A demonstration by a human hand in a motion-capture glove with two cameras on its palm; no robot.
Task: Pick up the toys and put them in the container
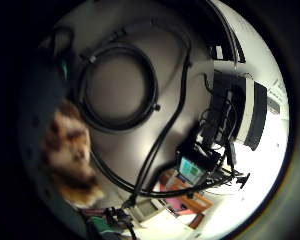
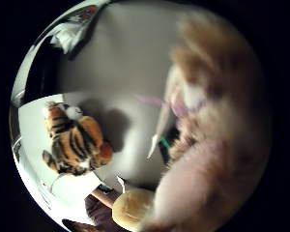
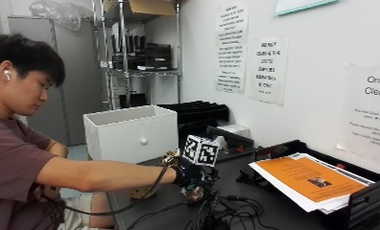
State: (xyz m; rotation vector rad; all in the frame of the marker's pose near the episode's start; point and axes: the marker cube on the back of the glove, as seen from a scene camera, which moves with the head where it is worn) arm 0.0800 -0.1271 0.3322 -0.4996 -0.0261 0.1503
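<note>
One fluffy brown-and-white plush toy is against the gloved right hand, low over the dark counter; whether the grip pinches it, I cannot tell. White open-topped container stands behind, toward the person's side; striped tiger plush lies apart.

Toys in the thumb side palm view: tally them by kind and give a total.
Tiger: 1
Fluffy brown plush: 1
Round tan toy: 1
Total: 3
</note>
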